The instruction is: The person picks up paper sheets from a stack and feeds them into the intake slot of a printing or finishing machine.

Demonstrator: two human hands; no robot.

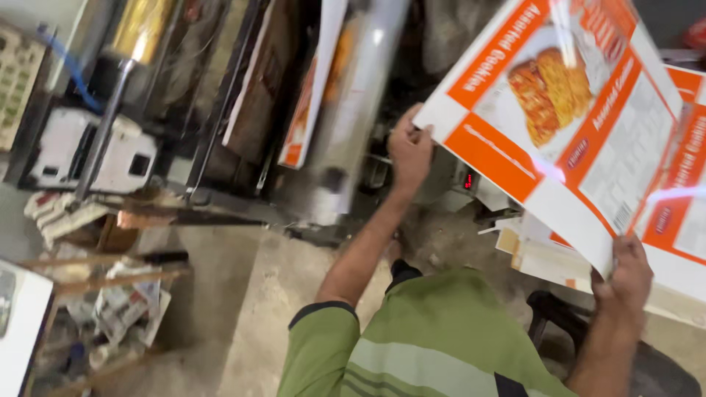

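Observation:
I hold a large glossy printed cardboard sheet (559,110), orange and white with pictures of cookies, tilted up in front of me. My left hand (409,149) grips its left corner, near the machine. My right hand (625,270) grips its lower corner at the right. Behind the sheet, more sheets of the same print (687,184) lie in a stack at the right edge. My green striped shirt (434,345) fills the bottom middle.
A machine with a shiny metal roller (360,110) stands ahead, with another printed sheet (312,95) leaning in it. A white boxy unit (95,151) sits at the left. Newspapers and wooden scraps (125,294) lie on the concrete floor (243,294). A black stool (647,367) is at bottom right.

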